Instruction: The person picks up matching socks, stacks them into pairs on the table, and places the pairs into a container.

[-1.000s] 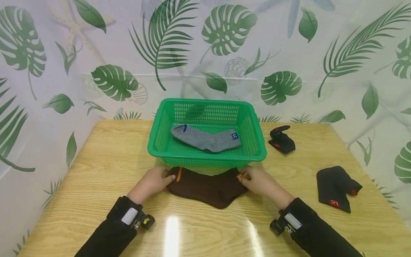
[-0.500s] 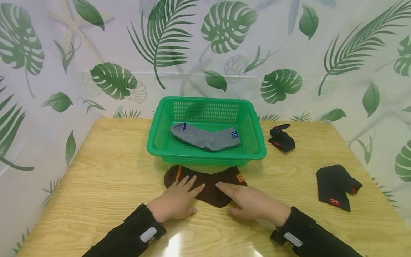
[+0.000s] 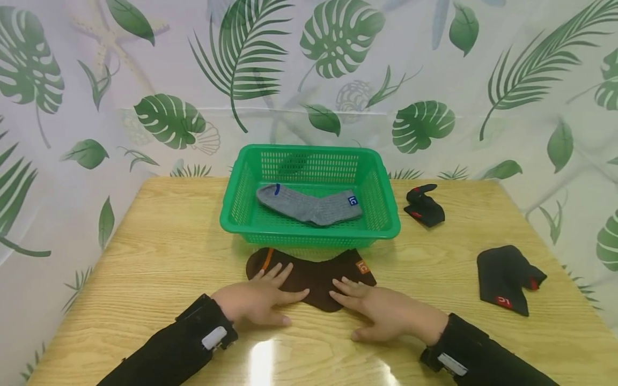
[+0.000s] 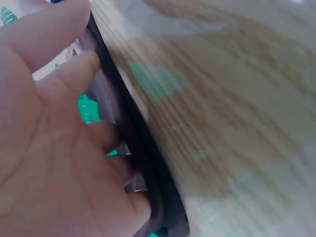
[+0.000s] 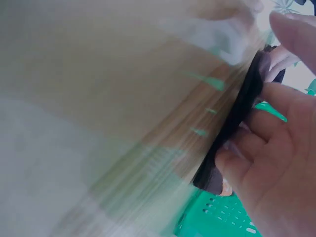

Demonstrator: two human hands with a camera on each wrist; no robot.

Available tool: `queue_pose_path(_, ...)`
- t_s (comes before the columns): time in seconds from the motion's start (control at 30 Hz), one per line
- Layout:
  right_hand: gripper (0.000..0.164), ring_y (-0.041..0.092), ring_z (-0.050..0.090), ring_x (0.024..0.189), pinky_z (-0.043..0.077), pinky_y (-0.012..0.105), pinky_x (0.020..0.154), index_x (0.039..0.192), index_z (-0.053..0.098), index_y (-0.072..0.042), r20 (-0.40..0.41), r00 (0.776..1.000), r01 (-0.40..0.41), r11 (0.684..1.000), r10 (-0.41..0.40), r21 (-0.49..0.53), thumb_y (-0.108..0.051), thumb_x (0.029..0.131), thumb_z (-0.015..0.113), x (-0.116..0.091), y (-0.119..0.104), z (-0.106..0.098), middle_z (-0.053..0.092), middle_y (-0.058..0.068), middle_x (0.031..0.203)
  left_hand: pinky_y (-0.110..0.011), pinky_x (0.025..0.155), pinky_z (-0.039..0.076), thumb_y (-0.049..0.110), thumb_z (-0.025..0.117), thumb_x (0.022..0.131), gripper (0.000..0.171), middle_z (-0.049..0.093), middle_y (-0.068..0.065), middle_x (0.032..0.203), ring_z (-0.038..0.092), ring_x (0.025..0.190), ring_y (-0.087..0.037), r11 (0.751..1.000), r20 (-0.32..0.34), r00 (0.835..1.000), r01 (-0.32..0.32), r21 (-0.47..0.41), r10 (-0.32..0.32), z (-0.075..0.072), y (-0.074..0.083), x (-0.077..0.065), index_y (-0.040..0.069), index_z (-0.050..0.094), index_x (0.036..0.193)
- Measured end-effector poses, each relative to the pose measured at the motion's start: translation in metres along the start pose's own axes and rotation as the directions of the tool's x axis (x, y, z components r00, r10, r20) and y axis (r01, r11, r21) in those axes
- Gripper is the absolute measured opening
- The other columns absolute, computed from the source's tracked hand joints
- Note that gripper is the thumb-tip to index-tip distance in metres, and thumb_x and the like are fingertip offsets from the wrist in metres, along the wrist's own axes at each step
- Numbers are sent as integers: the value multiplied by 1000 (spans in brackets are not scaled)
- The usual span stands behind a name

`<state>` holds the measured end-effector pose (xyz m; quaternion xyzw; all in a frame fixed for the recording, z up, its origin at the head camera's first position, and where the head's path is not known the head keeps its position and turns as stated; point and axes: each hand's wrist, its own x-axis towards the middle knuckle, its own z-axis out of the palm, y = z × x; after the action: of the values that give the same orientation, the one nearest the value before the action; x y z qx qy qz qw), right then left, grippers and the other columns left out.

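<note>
A dark brown sock (image 3: 314, 276) lies flat on the table in front of the basket, with an orange stripe near its toe on the left and an orange LC tag at its cuff on the right. My left hand (image 3: 260, 300) rests spread-fingered on the toe half. On the cuff half rests my right hand (image 3: 386, 311), fingers straight and thumb out on the near side. Both wrist views show the fingertips of the left hand (image 4: 64, 143) and right hand (image 5: 276, 143) against the sock's upper face.
A green plastic basket (image 3: 309, 234) stands just behind the sock, holding a grey sock (image 3: 309, 206) with a blue tag. To the right lie a crumpled black sock (image 3: 425, 206) and a folded black sock (image 3: 504, 279) with red tags. A leaf-print sheet (image 3: 309, 80) hangs behind the table.
Both hands have let go of the sock's two ends and moved inward onto its top, fingers spread. In the last half second the hands have shifted slightly apart.
</note>
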<state>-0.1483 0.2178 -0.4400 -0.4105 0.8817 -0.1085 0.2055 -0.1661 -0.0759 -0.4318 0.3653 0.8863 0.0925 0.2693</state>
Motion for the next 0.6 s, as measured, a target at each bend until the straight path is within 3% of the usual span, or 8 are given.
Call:
queue_pose_path(0.4,71,32,26,144,34,46,110,149,35,-1,-42,998,46,985,-54,-164,-39,95,60,-7,2,-1,25,16,158,-67,111,10,46,61,93,61,6,-20,160,2,147,-39,999,-48,999,9,-43,-11,-5,-1,2,33,41,149)
queue_pose_path(0.5,69,31,29,143,35,46,110,148,38,-1,-56,998,28,992,-35,-124,-41,95,59,-5,0,-1,27,15,157,-67,110,16,45,61,94,52,20,-22,157,13,145,-43,1000,-85,996,11,-26,-13,-7,4,6,29,52,142)
queue_pose_path(0.6,64,29,32,142,36,45,109,147,41,-2,-109,994,-6,998,-2,-70,-39,97,58,2,-2,-2,31,14,155,-63,109,25,40,58,97,41,37,-20,151,27,141,-42,998,-188,982,8,64,4,-9,10,14,22,61,134)
